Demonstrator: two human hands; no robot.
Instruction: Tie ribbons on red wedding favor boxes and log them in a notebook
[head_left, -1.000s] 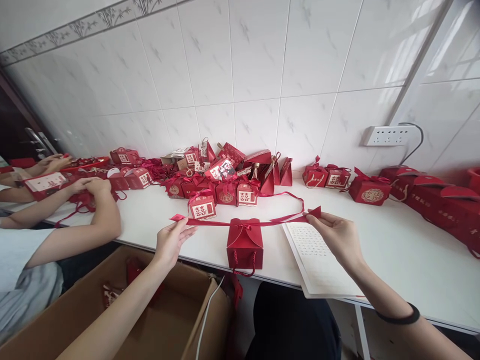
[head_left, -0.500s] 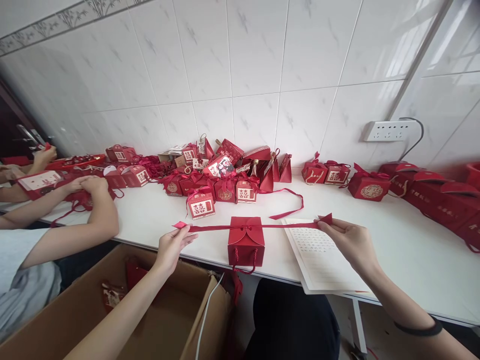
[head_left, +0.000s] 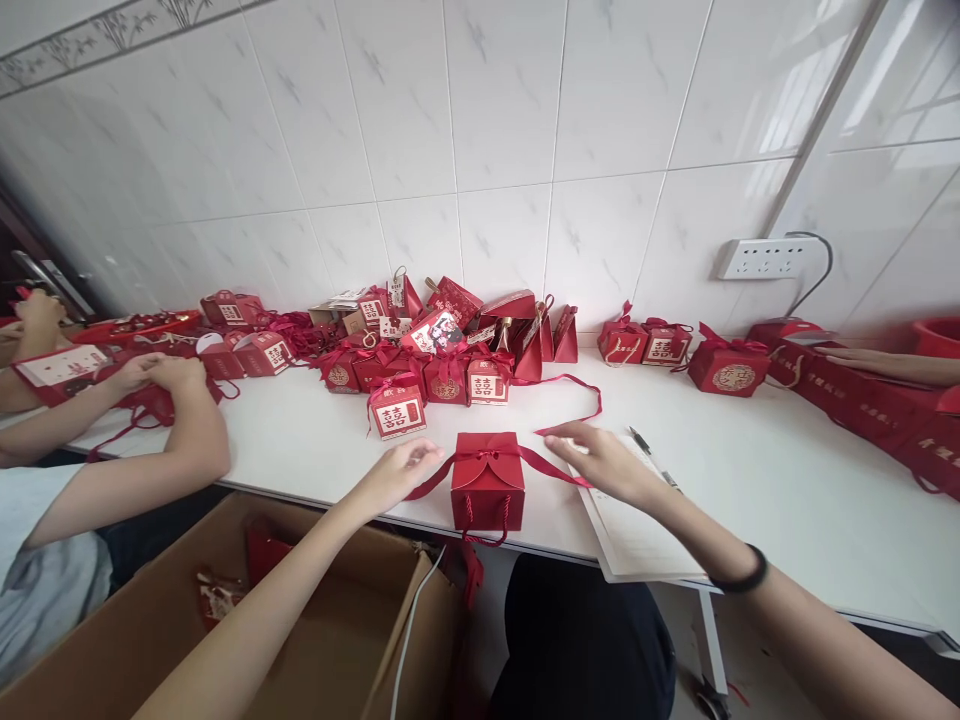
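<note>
A red gift box (head_left: pixel 487 490) with twisted rope handles stands near the table's front edge. Across its top runs a red ribbon (head_left: pixel 551 467), knotted at the middle, its two ends drooping to either side. My left hand (head_left: pixel 397 472) hovers above the left end, fingers loosely bent and apart, holding nothing. On the other side, my right hand (head_left: pixel 600 458) is over the right end, also empty, fingers loosely extended. Its fingertips are near the tip of another loose ribbon (head_left: pixel 592 392); whether they touch it I cannot tell.
Decorated red boxes (head_left: pixel 397 412) crowd the table towards the wall. A notebook (head_left: pixel 637 525) and pen (head_left: pixel 639 440) lie right. Below left is an open cardboard box (head_left: pixel 352 630). Co-workers' arms (head_left: pixel 172 420) are at left; another person's arm (head_left: pixel 892 365) reaches over boxes at far right.
Both hands have let go of the ribbon and moved inward to the box. The taut ribbon now sags at both sides. Another person's arm has appeared at far right.
</note>
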